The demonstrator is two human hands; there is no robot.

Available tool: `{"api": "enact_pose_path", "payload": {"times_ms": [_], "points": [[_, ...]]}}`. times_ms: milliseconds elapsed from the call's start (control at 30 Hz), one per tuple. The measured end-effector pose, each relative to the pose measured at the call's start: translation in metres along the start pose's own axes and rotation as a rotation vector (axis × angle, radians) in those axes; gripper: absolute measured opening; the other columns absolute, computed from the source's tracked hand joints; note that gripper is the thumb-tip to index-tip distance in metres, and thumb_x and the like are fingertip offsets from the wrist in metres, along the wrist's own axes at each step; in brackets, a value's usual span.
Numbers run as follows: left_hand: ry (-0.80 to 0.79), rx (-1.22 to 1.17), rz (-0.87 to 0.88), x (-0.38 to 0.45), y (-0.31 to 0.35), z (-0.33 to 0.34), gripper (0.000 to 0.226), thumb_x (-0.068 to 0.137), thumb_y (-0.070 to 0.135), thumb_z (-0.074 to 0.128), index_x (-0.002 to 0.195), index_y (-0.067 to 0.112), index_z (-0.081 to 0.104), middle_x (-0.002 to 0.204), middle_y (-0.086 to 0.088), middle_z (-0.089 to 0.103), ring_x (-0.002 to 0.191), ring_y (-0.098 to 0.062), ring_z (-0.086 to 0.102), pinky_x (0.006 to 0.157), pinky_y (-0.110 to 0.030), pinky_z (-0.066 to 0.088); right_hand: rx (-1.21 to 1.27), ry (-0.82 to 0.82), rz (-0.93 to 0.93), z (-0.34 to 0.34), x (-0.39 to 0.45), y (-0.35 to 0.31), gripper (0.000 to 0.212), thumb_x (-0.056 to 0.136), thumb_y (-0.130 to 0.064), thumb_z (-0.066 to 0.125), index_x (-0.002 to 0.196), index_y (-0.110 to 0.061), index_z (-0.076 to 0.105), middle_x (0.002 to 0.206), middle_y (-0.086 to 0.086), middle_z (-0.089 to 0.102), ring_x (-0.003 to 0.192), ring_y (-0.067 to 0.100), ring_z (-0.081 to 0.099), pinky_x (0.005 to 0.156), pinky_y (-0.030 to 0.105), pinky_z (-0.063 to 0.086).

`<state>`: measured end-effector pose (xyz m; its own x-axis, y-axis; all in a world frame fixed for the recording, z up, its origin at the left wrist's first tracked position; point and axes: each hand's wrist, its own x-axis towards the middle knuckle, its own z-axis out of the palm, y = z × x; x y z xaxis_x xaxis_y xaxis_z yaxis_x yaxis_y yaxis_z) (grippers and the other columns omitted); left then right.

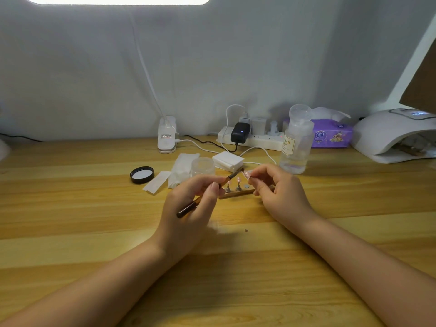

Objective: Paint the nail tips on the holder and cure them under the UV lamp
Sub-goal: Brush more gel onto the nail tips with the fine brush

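- Your left hand (188,199) grips a dark-handled brush (207,193), its bristle end raised toward a nail tip (247,173) pinched in the fingers of your right hand (280,194), just above the wooden holder (236,193).
- Two pink tips (238,180) stand on the holder's pegs; one peg spot beside them looks bare, so the lifted tip likely belongs there.
- Painting appears under way, not finished; how much coat is on, you cannot tell.
- Curing looks still to come: the UV lamp (387,135) sits at the far right, well apart.

Left hand (188,208) grips a brush (207,192); right hand (278,192) pinches a nail tip (247,173) above the holder (236,193).
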<state>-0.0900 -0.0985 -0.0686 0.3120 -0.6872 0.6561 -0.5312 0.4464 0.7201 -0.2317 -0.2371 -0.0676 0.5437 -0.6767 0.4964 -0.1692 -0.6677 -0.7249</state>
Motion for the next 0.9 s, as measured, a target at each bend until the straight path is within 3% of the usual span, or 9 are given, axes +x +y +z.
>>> {"api": "enact_pose_path", "payload": {"times_ms": [167,367,533,733,900], "points": [[-0.015,-0.013,0.008,-0.0001,0.0001,-0.0006,0.026,0.093,0.026,0.050,0.109,0.015,0.068,0.094,0.005,0.072,0.093,-0.015,0.069,0.080,-0.028,0.055,0.008,0.002,0.005,-0.0003,0.0006,-0.0019,0.011,0.090,-0.006,0.062,0.094,-0.015,0.067,0.071,-0.011,0.062,0.068,0.010,0.059,0.057,0.015,0.043],[-0.047,-0.039,-0.005,-0.0018,0.0018,-0.0028,0.031,0.090,0.025,0.052,0.105,0.006,0.071,0.091,-0.007,0.074,0.091,-0.022,0.069,0.080,-0.045,0.055,-0.014,0.006,0.013,-0.0012,-0.0004,-0.0008,0.013,0.091,-0.007,0.061,0.095,-0.018,0.066,0.071,-0.012,0.061,0.067,0.008,0.059,0.056,0.015,0.043],[-0.042,-0.068,-0.001,-0.0024,0.0037,-0.0013,0.029,0.090,0.025,0.050,0.102,0.009,0.070,0.088,-0.007,0.073,0.087,-0.020,0.070,0.078,-0.041,0.056,-0.018,0.003,0.016,-0.0010,0.0000,-0.0009,0.016,0.091,-0.006,0.059,0.096,-0.020,0.065,0.072,-0.012,0.061,0.069,0.008,0.059,0.056,0.013,0.043],[0.000,-0.101,-0.033,-0.0007,-0.0010,-0.0019,0.029,0.091,0.025,0.049,0.102,0.008,0.070,0.090,-0.007,0.073,0.088,-0.021,0.070,0.079,-0.038,0.056,0.000,-0.022,0.023,-0.0007,0.0003,-0.0003,0.009,0.091,-0.007,0.061,0.095,-0.014,0.065,0.075,-0.010,0.063,0.070,0.016,0.063,0.057,0.023,0.046],[0.017,-0.056,-0.017,-0.0005,-0.0034,-0.0009,0.026,0.093,0.025,0.048,0.103,0.014,0.069,0.092,0.001,0.072,0.090,-0.017,0.070,0.078,-0.028,0.055,0.069,-0.024,0.032,-0.0011,-0.0003,-0.0013,0.008,0.091,-0.006,0.061,0.092,-0.014,0.064,0.078,-0.003,0.067,0.070,0.020,0.063,0.056,0.023,0.045]]}}
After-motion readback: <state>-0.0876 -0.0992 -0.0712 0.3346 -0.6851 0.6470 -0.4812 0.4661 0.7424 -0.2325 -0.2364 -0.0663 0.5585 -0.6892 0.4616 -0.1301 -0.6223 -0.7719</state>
